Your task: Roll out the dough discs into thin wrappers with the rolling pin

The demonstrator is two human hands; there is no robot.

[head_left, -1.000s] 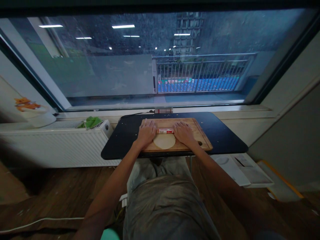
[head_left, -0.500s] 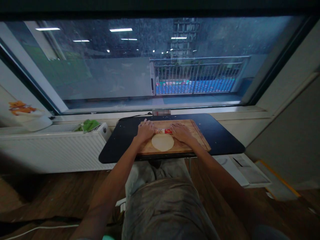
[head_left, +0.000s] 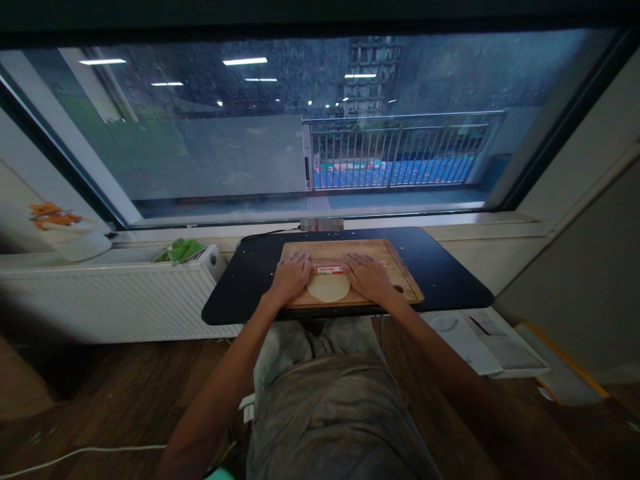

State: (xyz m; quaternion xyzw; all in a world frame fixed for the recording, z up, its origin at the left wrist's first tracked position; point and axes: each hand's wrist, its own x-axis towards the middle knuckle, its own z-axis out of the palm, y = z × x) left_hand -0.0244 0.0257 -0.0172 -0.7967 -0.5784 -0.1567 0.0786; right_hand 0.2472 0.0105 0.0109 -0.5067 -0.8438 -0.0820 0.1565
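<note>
A rolling pin (head_left: 329,270) with a red and white label lies crosswise on the far edge of a round, flat, pale dough sheet (head_left: 329,289). My left hand (head_left: 294,273) is closed over its left end, while my right hand (head_left: 369,275) covers the right end. Both hands rest palm down, fingers pointing away from me, so the pin's ends are hidden beneath them. Underneath is a wooden cutting board (head_left: 340,246), set near the front edge of a black table (head_left: 235,290).
Behind the table is a wide window (head_left: 225,160) with a sill. To the left stands a white radiator (head_left: 125,300) bearing a green cloth-like item (head_left: 185,250) and a white container (head_left: 83,241). A white cable (head_left: 90,450) runs along the floor.
Both hands have drawn the rolling pin a little toward me, onto the dough's far edge. The pin has turned, showing a different part of its label. The view has shifted slightly.
</note>
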